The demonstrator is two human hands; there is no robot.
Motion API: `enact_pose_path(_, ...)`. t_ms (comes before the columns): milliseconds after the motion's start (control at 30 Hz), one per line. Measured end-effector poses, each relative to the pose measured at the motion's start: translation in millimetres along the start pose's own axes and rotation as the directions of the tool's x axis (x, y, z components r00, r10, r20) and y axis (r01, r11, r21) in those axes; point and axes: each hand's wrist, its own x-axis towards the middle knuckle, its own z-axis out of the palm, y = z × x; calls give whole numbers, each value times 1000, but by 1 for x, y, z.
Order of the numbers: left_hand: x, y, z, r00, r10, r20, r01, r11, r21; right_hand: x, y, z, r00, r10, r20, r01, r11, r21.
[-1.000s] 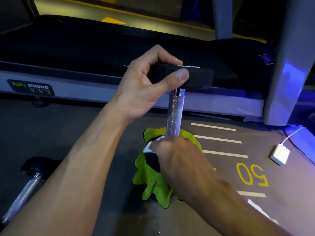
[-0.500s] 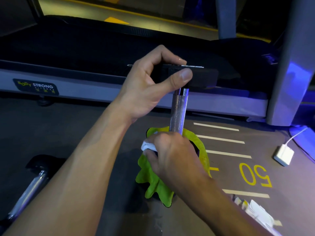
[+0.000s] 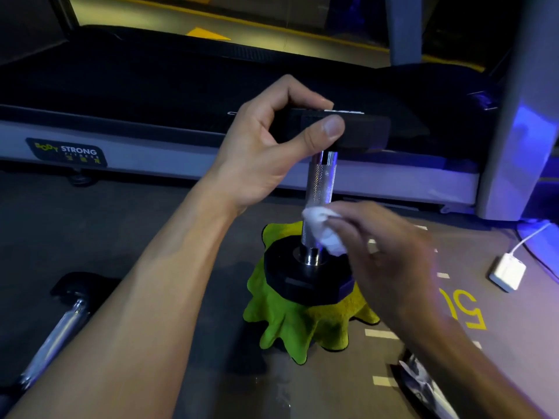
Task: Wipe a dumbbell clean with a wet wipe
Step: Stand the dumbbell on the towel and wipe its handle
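I stand the dumbbell (image 3: 317, 189) on end on the green cloth (image 3: 305, 325), so its lower head (image 3: 305, 276) has a soft seat on the floor and the whole handle is free to reach. My left hand (image 3: 269, 152) steadies it from above: thumb and curled fingers pinch the rim of the upper head (image 3: 357, 131), which keeps the bar upright and would let me turn it. My right hand (image 3: 384, 252) holds the bunched wet wipe (image 3: 323, 231) at its fingertips, against the right side of the knurled handle, low down, just above the lower head. I judge I am mid-wipe on the handle. A second dumbbell (image 3: 57, 328) lies on the floor at near left, beside the treadmill (image 3: 181, 167) that runs across the far side.
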Motion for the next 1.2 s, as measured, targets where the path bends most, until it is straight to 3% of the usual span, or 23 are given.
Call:
enact_pose_path(100, 0, 0, 1, 1000, -2, -3, 2, 1000, 6, -1, 12, -14, 984, 23, -178, -44, 992, -116)
enact_pose_path(167, 1, -2, 2, 1000, -6, -6, 6, 1000, 13, 2, 17, -14, 981, -9, -194, -25, 985, -171)
enact_pose_path(233, 1, -2, 2, 1000, -10, -12, 10, 1000, 20, -3, 21, -7, 995, -99, -30, 93, 982, -165)
enact_pose_path(300, 2, -3, 1, 1000, -13, -22, 13, 1000, 22, -11, 25, 3, 968, -103, 228, 130, 986, -107)
enact_pose_path(400, 2, -2, 1, 1000, -15, -23, 15, 1000, 24, -8, 25, 4, 907, 20, 422, -25, 1000, 7)
enact_pose_path(567, 3, -2, 3, 1000, -10, -5, 10, 1000, 15, 13, 6, 10, 812, 37, 582, 182, 932, -314)
enact_pose_path(700, 5, -4, -1, 1000, -12, -8, 12, 1000, 1, 11, -7, 13, 863, -11, 504, 178, 942, -284)
enact_pose_path(767, 7, -5, -2, 1000, -14, -7, 14, 1000, 25, 23, 6, 12, 949, -114, 293, 191, 949, -251)
enact_pose_path(833, 9, -5, -2, 1000, -18, -3, 18, 999, 35, 37, 14, 13, 976, -184, 114, 207, 946, -249)
enact_pose_path(900, 10, -6, -3, 1000, -20, -8, 20, 999, 28, 36, 18, 16, 971, -222, 92, 237, 947, -215)
enact_pose_path(1000, 11, -9, -2, 1000, -26, -15, 26, 999, 18, 8, 26, 18, 949, -184, 257, 242, 947, -213)
enact_pose_path(1067, 12, -10, -2, 999, -36, -21, 37, 999, 15, 5, 27, 15, 944, -162, 288, 226, 952, -205)
enact_pose_path(1200, 11, -9, -2, 998, -56, -16, 56, 998, 2, 50, 22, 16, 982, -188, -8, 183, 964, -194)
